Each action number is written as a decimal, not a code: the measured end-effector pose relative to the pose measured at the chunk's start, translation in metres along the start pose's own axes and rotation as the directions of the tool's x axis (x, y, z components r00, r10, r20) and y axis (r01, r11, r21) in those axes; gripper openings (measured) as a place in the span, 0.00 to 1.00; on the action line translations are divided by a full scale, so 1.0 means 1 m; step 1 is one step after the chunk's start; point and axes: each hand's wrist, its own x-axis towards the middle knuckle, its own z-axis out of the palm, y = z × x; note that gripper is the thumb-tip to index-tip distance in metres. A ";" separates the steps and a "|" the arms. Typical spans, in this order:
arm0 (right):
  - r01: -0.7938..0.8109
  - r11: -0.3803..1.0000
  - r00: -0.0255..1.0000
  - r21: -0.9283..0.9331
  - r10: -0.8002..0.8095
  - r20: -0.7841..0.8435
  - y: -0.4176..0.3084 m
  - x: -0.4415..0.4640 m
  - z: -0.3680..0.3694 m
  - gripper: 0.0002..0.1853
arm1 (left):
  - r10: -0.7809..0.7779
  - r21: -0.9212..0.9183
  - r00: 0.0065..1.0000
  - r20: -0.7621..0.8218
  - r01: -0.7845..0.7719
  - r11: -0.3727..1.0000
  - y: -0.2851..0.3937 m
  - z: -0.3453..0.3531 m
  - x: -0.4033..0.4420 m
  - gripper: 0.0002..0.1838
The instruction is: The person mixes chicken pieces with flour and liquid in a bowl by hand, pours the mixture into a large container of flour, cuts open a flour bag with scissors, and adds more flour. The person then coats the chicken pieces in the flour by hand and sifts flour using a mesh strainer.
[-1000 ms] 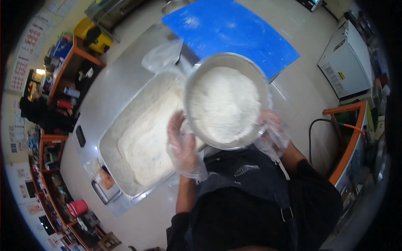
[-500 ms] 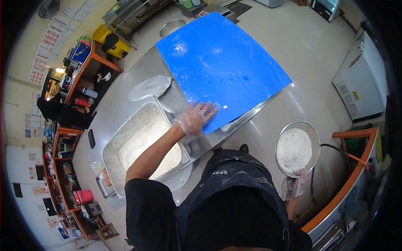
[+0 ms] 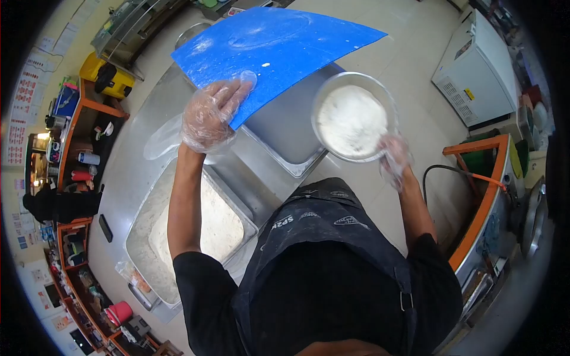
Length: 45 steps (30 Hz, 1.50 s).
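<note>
My left hand (image 3: 211, 115), in a clear plastic glove, grips the near corner of a blue sheet (image 3: 285, 44) dusted with white powder. The sheet is tilted up, baring part of a shallow metal tray (image 3: 288, 127) beneath it. My right hand (image 3: 394, 155), also gloved, is closed on the near right rim of a round metal bowl (image 3: 383, 98). White flour-like powder (image 3: 351, 115) fills much of the bowl, which is held beside the tray's right edge. Below my left forearm stands a large metal pan (image 3: 142, 219) with more pale powder (image 3: 208, 219).
The pans rest on a steel table (image 3: 166, 101). A black phone-like object (image 3: 105, 228) lies at its left edge. Orange-framed shelves (image 3: 89, 255) line the left, where a person in black (image 3: 62, 204) bends. A white freezer (image 3: 475, 74) and an orange-edged counter (image 3: 475, 231) stand right.
My left hand has raised the sheet's near edge and moved it away to the upper left, uncovering the tray. My right hand has brought the bowl up and left, close to the tray.
</note>
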 end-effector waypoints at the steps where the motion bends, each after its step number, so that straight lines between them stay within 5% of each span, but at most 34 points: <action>1: 0.014 0.997 1.000 -0.077 -0.015 -0.010 0.034 0.049 -0.011 0.05 | 0.003 0.016 1.000 -0.017 -0.003 1.000 -0.003 -0.001 0.004 0.36; 3: 0.143 0.827 0.990 -0.543 -0.121 0.077 0.020 0.094 0.012 0.07 | 0.003 0.034 0.999 -0.035 -0.002 0.999 -0.003 -0.007 0.012 0.35; 5: 0.229 0.597 0.972 -0.769 -0.185 0.145 -0.017 0.120 0.041 0.08 | -0.009 0.063 0.999 -0.033 0.011 0.998 -0.003 -0.013 0.015 0.36; 9: 0.347 0.385 0.928 -0.855 -0.275 0.253 -0.055 0.155 0.095 0.13 | -0.073 0.134 0.997 0.017 0.070 0.989 -0.001 -0.022 0.018 0.37; 12: 0.445 0.434 0.854 -0.783 -0.468 0.227 -0.047 0.178 0.116 0.17 | -0.123 0.170 0.992 0.029 0.116 0.979 0.002 -0.025 0.023 0.38; 14: 0.381 0.567 0.918 -0.730 -0.323 0.229 -0.046 0.182 0.119 0.18 | -0.139 0.189 0.990 0.034 0.130 0.973 0.003 -0.026 0.025 0.37; 16: 0.358 0.467 0.931 -0.809 -0.118 0.344 -0.053 0.184 0.122 0.20 | -0.146 0.212 0.988 0.041 0.134 0.968 0.004 -0.025 0.025 0.36; 18: 0.451 0.104 0.868 -0.886 0.180 0.463 -0.065 0.189 0.123 0.23 | -0.163 0.211 0.986 0.045 0.150 0.966 0.005 -0.025 0.029 0.35; 21: 0.332 0.377 0.925 -0.865 0.050 0.377 -0.050 0.183 0.124 0.22 | -0.176 0.235 0.984 0.034 0.163 0.958 0.006 -0.022 0.031 0.34; 24: 0.340 0.310 0.928 -0.888 0.039 0.369 -0.058 0.167 0.128 0.21 | -0.172 0.223 0.985 0.034 0.160 0.962 0.005 -0.023 0.035 0.33; 31: 0.132 0.706 0.948 -0.695 0.116 0.298 -0.059 0.146 0.128 0.20 | -0.184 0.217 0.980 0.075 0.164 0.962 0.000 -0.023 0.037 0.32; 33: 0.315 0.712 0.858 -0.628 0.070 0.509 0.033 0.196 0.096 0.11 | -0.190 0.206 0.978 0.090 0.168 0.964 -0.002 -0.024 0.039 0.38; 35: 0.070 0.863 0.843 -0.499 0.216 0.492 0.072 0.217 0.074 0.08 | -0.191 0.197 0.978 0.088 0.170 0.965 -0.006 -0.022 0.038 0.41; 36: -0.049 0.868 0.872 -0.494 0.278 0.402 -0.037 0.146 0.115 0.11 | -0.189 0.191 0.978 0.084 0.170 0.967 -0.008 -0.020 0.037 0.41; 39: -0.114 0.881 0.874 -0.458 0.309 0.376 -0.066 0.120 0.112 0.04 | -0.190 0.198 0.977 0.098 0.168 0.966 -0.010 -0.023 0.034 0.40; 43: -0.282 0.951 0.917 -0.124 0.306 0.255 -0.094 0.083 0.112 0.13 | -0.175 0.220 0.981 0.077 0.155 0.963 -0.017 -0.018 0.027 0.37; 45: -0.257 0.961 0.932 -0.103 0.275 0.235 -0.105 0.073 0.111 0.15 | -0.163 0.182 0.984 0.073 0.148 0.972 -0.021 -0.018 0.026 0.35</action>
